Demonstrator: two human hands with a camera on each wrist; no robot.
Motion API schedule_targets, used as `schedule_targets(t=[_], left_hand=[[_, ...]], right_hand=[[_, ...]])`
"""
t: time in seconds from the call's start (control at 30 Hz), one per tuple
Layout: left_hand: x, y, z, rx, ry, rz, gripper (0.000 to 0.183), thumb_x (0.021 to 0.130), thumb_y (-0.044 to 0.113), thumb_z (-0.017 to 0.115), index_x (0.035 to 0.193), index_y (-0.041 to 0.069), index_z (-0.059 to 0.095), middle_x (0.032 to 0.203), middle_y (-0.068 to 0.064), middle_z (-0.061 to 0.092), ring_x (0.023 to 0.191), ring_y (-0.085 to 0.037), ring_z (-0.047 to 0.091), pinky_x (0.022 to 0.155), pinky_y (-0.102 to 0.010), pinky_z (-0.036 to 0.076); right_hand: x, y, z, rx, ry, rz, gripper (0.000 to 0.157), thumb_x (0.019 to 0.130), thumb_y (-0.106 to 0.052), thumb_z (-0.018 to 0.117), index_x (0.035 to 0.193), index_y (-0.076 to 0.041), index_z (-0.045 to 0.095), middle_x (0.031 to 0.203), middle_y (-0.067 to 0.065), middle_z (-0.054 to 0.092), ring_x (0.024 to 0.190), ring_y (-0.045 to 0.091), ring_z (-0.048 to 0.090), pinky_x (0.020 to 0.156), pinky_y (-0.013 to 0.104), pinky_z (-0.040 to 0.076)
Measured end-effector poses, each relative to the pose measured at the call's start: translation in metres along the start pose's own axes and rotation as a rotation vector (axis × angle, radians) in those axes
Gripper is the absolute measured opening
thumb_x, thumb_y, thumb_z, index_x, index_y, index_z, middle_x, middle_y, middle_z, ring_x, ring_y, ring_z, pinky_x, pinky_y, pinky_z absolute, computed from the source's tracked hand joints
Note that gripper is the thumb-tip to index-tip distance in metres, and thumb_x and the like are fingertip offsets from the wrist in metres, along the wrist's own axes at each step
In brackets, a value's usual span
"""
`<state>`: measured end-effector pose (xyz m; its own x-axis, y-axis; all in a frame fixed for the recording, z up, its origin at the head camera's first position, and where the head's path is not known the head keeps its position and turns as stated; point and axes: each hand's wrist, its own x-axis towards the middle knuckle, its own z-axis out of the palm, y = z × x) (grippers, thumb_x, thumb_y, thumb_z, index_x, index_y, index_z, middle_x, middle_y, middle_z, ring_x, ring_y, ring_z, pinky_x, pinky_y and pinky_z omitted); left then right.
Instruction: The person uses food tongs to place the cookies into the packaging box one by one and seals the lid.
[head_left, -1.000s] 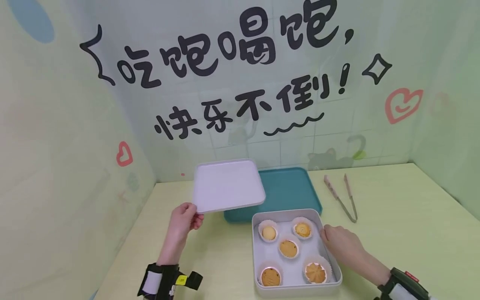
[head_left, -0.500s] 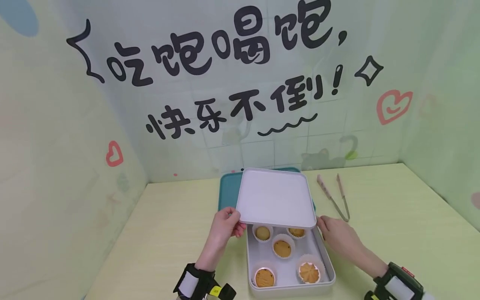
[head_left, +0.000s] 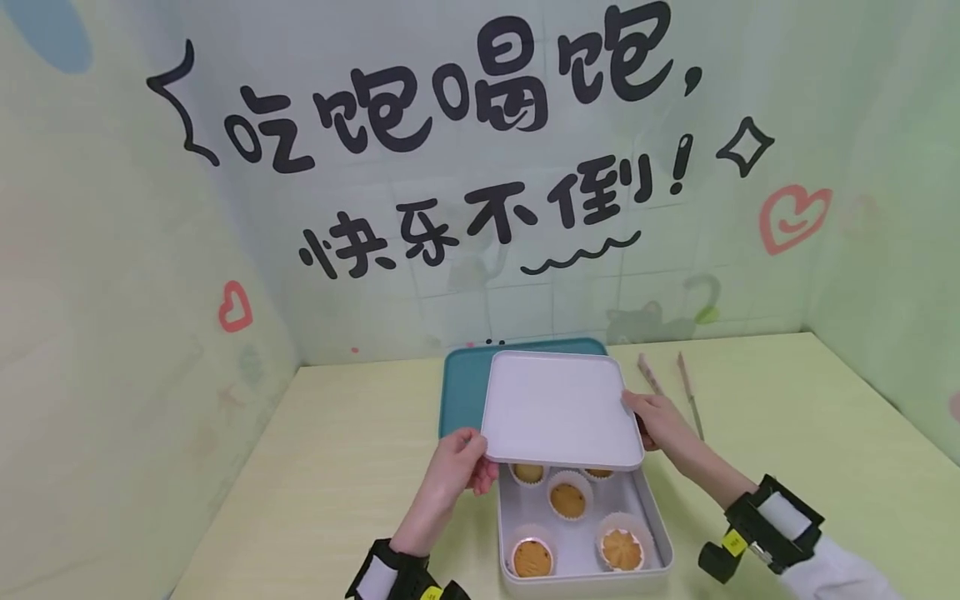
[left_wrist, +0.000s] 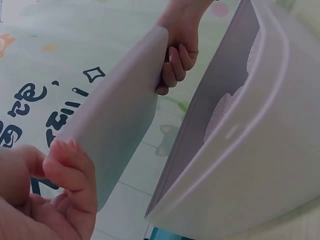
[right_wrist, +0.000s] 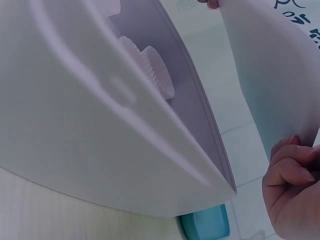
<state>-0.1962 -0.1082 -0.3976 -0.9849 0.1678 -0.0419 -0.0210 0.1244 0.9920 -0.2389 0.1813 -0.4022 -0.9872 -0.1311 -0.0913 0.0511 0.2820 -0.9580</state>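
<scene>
A pale lilac lid (head_left: pixel 562 408) is held above the far half of a matching rectangular box (head_left: pixel 581 575). My left hand (head_left: pixel 459 460) pinches the lid's left edge near its front corner, while my right hand (head_left: pixel 656 421) grips its right edge. Within the box sit several round cookies in paper cups, among them a plain one (head_left: pixel 567 500) and a flower-shaped one (head_left: pixel 622 550). Part of the far row is hidden under the lid. Both wrist views show a gap between the lid (left_wrist: pixel 117 110) and the box rim (right_wrist: pixel 150 115).
Behind the box a teal tray (head_left: pixel 462 392) lies on the pale wooden table (head_left: pixel 360 467), partly covered by the lid. Metal tongs (head_left: pixel 692 400) with pinkish handles lie at the back right, partly hidden by the right hand. A printed curtain (head_left: pixel 420 292) closes off the back.
The left hand has brought the lid rightward from over the tray to above the box. The right hand has left the box's side and taken the lid's right edge.
</scene>
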Motion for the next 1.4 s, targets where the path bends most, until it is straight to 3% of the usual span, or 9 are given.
schedule_targets(t=[0.27,0.47,0.6,0.7,0.83,0.93,1.0,1.23,1.4], left_hand=[[0.033,0.007,-0.011,0.123,-0.051,0.021,0.036,0.097,0.032,0.044,0.082,0.000,0.051,0.054,0.002,0.041,0.045,-0.007,0.036,0.043,-0.020,0.029],[0.046,0.011,-0.012,0.193,-0.039,0.002,0.030,0.096,0.026,0.046,0.082,0.000,0.052,0.054,0.002,0.033,0.045,-0.008,0.030,0.043,-0.020,0.026],[0.043,0.022,-0.015,0.321,0.020,0.143,0.029,0.095,0.026,0.049,0.080,0.002,0.054,0.053,0.001,0.034,0.043,-0.009,0.028,0.043,-0.023,0.024],[0.036,0.035,-0.016,0.430,0.098,0.265,0.025,0.095,0.023,0.052,0.083,0.002,0.059,0.055,-0.001,0.041,0.043,-0.012,0.036,0.043,-0.024,0.028],[0.025,0.042,-0.014,0.404,0.119,0.325,0.021,0.096,0.008,0.047,0.108,-0.003,0.061,0.079,-0.016,0.063,0.061,-0.023,0.058,0.052,-0.027,0.046],[0.020,0.037,-0.010,0.282,0.101,0.276,0.037,0.097,0.002,0.041,0.132,-0.006,0.047,0.110,-0.025,0.061,0.085,-0.029,0.062,0.066,-0.034,0.053],[0.017,0.031,-0.006,0.216,0.099,0.225,0.039,0.097,0.004,0.038,0.135,-0.008,0.043,0.116,-0.025,0.059,0.092,-0.028,0.061,0.072,-0.034,0.052],[0.007,0.020,0.005,0.177,0.133,0.133,0.037,0.097,0.008,0.035,0.125,-0.007,0.054,0.102,-0.022,0.064,0.081,-0.019,0.062,0.065,-0.029,0.053],[0.004,0.022,0.004,0.288,0.158,0.175,0.033,0.098,0.018,0.038,0.108,-0.004,0.060,0.079,-0.014,0.062,0.066,-0.015,0.057,0.058,-0.029,0.050]], right_hand=[[-0.005,-0.006,-0.004,-0.012,0.026,-0.012,0.053,0.099,-0.032,0.037,0.117,0.017,0.048,0.053,-0.007,0.043,0.046,0.003,0.040,0.045,0.020,0.035],[-0.003,-0.009,-0.004,-0.038,0.018,-0.005,0.052,0.098,-0.031,0.040,0.113,0.019,0.048,0.051,-0.006,0.039,0.043,0.003,0.036,0.043,0.019,0.033],[-0.004,-0.017,-0.008,-0.098,0.050,-0.179,0.044,0.099,-0.025,0.043,0.093,0.017,0.052,0.050,-0.006,0.033,0.041,0.004,0.030,0.047,0.020,0.034],[-0.010,-0.027,-0.010,-0.197,0.093,-0.387,0.031,0.098,-0.019,0.045,0.078,0.003,0.051,0.052,-0.002,0.037,0.041,0.009,0.034,0.087,0.033,0.038],[-0.022,-0.034,-0.011,-0.254,0.096,-0.542,0.021,0.098,-0.012,0.042,0.102,0.000,0.059,0.082,0.016,0.063,0.071,0.002,0.060,0.110,0.034,0.016],[-0.030,-0.032,-0.009,-0.145,0.051,-0.528,0.034,0.100,-0.012,0.035,0.125,0.004,0.053,0.120,0.026,0.056,0.095,-0.003,0.057,0.087,0.018,0.044],[-0.034,-0.029,-0.005,-0.138,0.076,-0.511,0.037,0.101,-0.015,0.033,0.128,0.004,0.052,0.134,0.023,0.047,0.114,-0.007,0.045,0.087,0.014,0.042],[-0.039,-0.022,0.006,-0.359,0.208,-0.498,0.049,0.093,-0.019,0.056,0.139,-0.006,0.044,0.137,0.016,0.047,0.072,0.002,0.045,0.059,0.018,0.037],[-0.041,-0.021,0.008,-0.504,0.226,-0.545,0.052,0.091,-0.016,0.057,0.138,0.001,0.042,0.117,0.020,0.061,0.076,0.006,0.051,0.064,0.019,0.039]])
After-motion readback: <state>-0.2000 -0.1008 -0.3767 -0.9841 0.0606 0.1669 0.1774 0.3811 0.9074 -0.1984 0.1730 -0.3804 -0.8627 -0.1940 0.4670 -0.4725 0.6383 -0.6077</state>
